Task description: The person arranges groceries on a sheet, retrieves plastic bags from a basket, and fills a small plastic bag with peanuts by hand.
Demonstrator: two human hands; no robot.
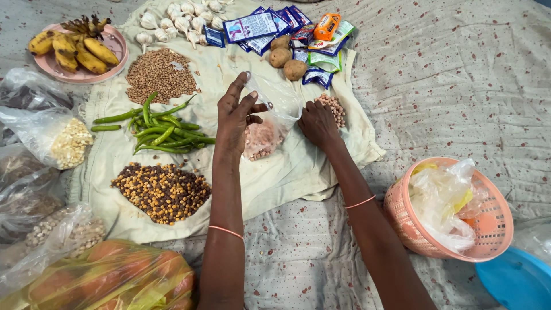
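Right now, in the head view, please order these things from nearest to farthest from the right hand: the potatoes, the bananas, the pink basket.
1. The potatoes, just above the right hand, on the cloth.
2. The pink basket, lower right.
3. The bananas, far upper left on a pink plate.

The right hand [319, 123] covers part of the peanuts [333, 107] beside it. Left of the hands, the orange bag [109, 275] and a clear bag [23, 97] run off the picture's edge.
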